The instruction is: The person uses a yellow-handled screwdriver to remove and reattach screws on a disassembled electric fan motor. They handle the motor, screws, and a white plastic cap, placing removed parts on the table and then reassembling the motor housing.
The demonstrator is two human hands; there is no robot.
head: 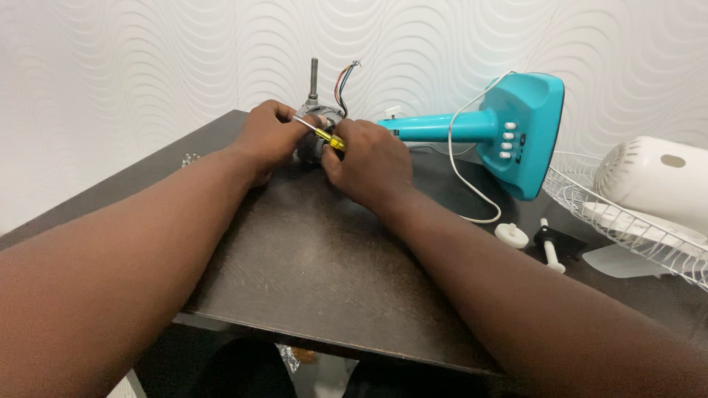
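Now left hand point(269, 136) grips the fan motor point(318, 125); right hand point(365, 162) is closed around a yellow screwdriver point(321, 134)

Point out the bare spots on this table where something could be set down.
Widest bare patch: the dark table between both forearms, from the near edge up to the hands. A narrower strip lies left of the left hand. The right side is crowded: teal fan base, white cord, white knob, wire grille.

One head view looks down and forward from close above the near edge of the table point(310, 273), facing the far wall point(147, 59), arms reaching in from near.
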